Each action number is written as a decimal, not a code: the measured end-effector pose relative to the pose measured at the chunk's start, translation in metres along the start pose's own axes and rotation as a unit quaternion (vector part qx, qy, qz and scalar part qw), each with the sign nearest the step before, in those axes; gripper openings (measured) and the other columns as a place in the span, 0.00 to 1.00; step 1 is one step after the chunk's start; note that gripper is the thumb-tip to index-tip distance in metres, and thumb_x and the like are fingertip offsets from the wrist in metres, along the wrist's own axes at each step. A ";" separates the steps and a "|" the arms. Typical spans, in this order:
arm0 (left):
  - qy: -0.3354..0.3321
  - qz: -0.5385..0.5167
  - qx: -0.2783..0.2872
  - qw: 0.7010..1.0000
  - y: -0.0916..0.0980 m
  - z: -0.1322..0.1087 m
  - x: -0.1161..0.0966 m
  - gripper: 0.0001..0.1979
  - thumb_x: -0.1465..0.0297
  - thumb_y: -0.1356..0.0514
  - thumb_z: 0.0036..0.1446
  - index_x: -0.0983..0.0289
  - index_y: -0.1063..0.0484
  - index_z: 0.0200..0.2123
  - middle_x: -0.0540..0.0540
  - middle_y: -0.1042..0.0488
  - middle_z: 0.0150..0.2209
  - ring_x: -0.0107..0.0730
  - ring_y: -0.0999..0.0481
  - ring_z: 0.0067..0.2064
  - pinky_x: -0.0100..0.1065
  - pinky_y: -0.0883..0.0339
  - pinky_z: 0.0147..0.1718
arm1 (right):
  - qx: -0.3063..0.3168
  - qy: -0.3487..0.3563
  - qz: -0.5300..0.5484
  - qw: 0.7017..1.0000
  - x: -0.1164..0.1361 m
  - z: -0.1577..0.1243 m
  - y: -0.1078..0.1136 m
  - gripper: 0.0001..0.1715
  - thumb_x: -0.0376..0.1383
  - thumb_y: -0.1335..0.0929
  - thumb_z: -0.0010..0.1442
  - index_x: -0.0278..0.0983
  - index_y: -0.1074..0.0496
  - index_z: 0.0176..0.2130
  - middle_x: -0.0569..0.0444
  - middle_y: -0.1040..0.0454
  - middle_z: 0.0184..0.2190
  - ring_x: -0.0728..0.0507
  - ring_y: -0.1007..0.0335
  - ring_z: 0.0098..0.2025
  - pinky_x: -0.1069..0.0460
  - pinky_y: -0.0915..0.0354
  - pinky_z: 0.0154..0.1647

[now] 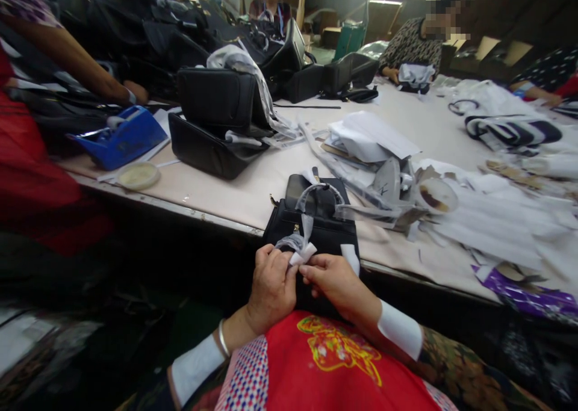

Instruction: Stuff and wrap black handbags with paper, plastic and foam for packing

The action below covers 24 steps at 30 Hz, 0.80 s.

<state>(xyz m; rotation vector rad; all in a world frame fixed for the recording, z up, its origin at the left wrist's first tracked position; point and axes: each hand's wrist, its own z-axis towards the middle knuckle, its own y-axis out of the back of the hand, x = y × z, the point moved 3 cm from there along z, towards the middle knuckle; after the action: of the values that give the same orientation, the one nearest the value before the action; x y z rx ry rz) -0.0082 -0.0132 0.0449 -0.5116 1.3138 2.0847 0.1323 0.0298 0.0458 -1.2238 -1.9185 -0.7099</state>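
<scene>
A small black handbag point(323, 227) leans over the table's near edge toward my lap. Its handle is wound in white protective wrap point(301, 247), and a loose strip of it hangs down. My left hand point(271, 287) and my right hand point(332, 278) meet just below the bag's front. Both pinch the end of that white wrap between closed fingers. A bangle shows on my left wrist, and white sleeve covers are on both forearms.
Black handbags point(217, 125) are stacked at the table's left, beside a blue tape dispenser point(120, 137) and a round lid point(139, 175). Heaps of white paper and plastic point(474, 212) cover the right side. Other people sit around the table point(253, 191); one person's arm point(76, 62) reaches in at far left.
</scene>
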 end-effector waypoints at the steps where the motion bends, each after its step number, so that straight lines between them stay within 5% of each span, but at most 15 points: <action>1: 0.016 -0.020 0.004 1.000 0.001 0.000 0.001 0.07 0.74 0.45 0.62 0.64 0.27 0.41 0.57 0.26 0.35 0.42 0.29 0.42 0.48 0.35 0.51 | -0.003 0.018 -0.004 1.000 0.001 0.000 0.000 0.10 0.40 0.30 0.52 0.33 0.26 0.30 0.57 0.29 0.22 0.52 0.38 0.20 0.56 0.42 0.19; 5: 0.137 -0.127 0.052 0.981 0.010 0.004 0.007 0.09 0.68 0.43 0.64 0.64 0.24 0.41 0.58 0.24 0.38 0.40 0.26 0.44 0.40 0.31 0.46 | -0.010 0.091 -0.005 0.996 0.005 0.001 -0.002 0.11 0.40 0.30 0.52 0.35 0.29 0.26 0.58 0.31 0.21 0.51 0.38 0.23 0.55 0.42 0.23; 12: 0.316 -0.348 0.126 0.873 0.020 0.005 0.018 0.15 0.61 0.41 0.63 0.64 0.23 0.46 0.55 0.20 0.42 0.35 0.23 0.40 0.31 0.30 0.37 | -0.006 0.201 -0.022 0.979 0.007 0.003 -0.005 0.06 0.37 0.30 0.53 0.36 0.27 0.27 0.57 0.27 0.24 0.48 0.34 0.29 0.54 0.37 0.32; 19: 0.377 -0.537 0.140 0.741 0.008 -0.004 0.026 0.20 0.60 0.41 0.62 0.69 0.27 0.50 0.58 0.22 0.35 0.32 0.24 0.32 0.32 0.31 0.33 | 0.096 0.137 0.021 0.986 -0.001 0.014 -0.014 0.16 0.43 0.32 0.56 0.34 0.29 0.25 0.57 0.31 0.21 0.50 0.38 0.23 0.54 0.41 0.24; 21: 0.363 -0.521 0.144 0.759 0.007 -0.006 0.024 0.21 0.59 0.42 0.62 0.68 0.29 0.52 0.59 0.22 0.37 0.36 0.23 0.34 0.35 0.29 0.35 | 0.100 0.135 0.027 0.985 -0.001 0.016 -0.016 0.15 0.43 0.33 0.57 0.35 0.29 0.25 0.57 0.32 0.21 0.51 0.39 0.22 0.55 0.41 0.24; 24: 0.293 -0.327 0.097 0.893 0.012 -0.003 0.021 0.24 0.57 0.38 0.58 0.65 0.30 0.53 0.60 0.25 0.44 0.42 0.23 0.44 0.41 0.28 0.44 | 0.092 0.150 -0.007 0.984 0.001 0.014 -0.016 0.09 0.36 0.35 0.55 0.35 0.27 0.28 0.58 0.30 0.22 0.51 0.38 0.23 0.55 0.41 0.25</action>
<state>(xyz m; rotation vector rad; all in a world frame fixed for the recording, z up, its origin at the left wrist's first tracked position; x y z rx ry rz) -0.0323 -0.0137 0.0387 -1.3532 1.3814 1.2580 0.1136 0.0346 0.0377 -0.9332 -1.7016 -0.6648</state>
